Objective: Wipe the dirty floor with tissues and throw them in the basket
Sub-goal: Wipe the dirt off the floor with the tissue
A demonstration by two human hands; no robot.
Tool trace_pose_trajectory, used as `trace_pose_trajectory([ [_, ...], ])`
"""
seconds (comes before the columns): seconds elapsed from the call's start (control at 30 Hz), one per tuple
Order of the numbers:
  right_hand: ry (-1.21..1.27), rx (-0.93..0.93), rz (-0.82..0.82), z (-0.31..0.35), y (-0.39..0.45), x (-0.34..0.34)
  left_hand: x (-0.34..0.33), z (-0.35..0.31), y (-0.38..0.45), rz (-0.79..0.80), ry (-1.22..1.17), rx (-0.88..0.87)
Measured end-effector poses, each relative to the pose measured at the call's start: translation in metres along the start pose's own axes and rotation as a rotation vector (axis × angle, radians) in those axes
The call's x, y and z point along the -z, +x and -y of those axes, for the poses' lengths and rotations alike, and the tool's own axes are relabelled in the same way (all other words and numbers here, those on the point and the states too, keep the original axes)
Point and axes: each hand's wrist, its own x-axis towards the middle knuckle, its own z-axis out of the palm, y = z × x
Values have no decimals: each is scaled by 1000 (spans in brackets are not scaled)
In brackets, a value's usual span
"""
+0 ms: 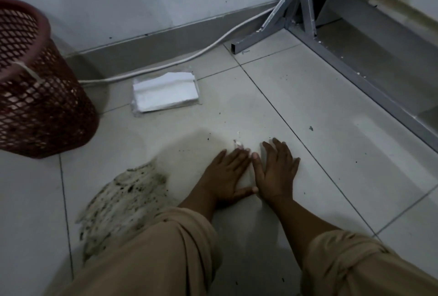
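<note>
My left hand (226, 174) and my right hand (276, 170) lie flat side by side on the tiled floor, pressing a white tissue (245, 180) that is mostly hidden under them. A crumpled corner of it sticks out at the fingertips. A grimy whitish patch with dark specks (125, 201) spreads on the floor just left of my left forearm. A pack of white tissues (164, 93) lies near the wall. The red mesh basket (35, 96) stands at the far left.
A white cable (189, 57) runs along the grey skirting behind the pack. A grey metal frame (350, 70) stands on the floor at the right, in the corner. Small dark specks dot the tiles around my hands. My beige sleeves fill the bottom.
</note>
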Motion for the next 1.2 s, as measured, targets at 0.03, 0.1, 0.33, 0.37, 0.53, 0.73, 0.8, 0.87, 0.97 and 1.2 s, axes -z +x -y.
trace_pose_trajectory([
  [0.03, 8, 1, 13, 4, 2, -2, 0, 2, -2, -31, -9, 93],
  [0.1, 27, 1, 34, 11, 5, -4, 1, 15, -11, -106, -31, 303],
  [0.33, 64, 32, 64, 29, 4, -9, 7, 66, -75, -98, -11, 452],
  [0.37, 68, 37, 64, 31, 3, -10, 5, 64, -83, -80, -2, 386],
  [0.53, -3, 202, 50, 44, -3, -14, -5, 47, -98, 26, 27, -47],
  [0.73, 14, 147, 58, 50, 1, -18, -3, 50, -108, 33, 14, -39],
  [0.8, 14, 124, 50, 46, 1, -18, -4, 40, -106, 104, 48, -232],
  [0.87, 27, 102, 45, 43, 0, -18, -6, 29, -98, 136, 51, -329],
  [0.97, 31, 108, 78, 37, 0, -16, -7, 17, -87, 102, 45, -248],
  [1.2, -115, 318, 197, 16, -11, -3, -1, 13, -80, 64, 5, 30],
])
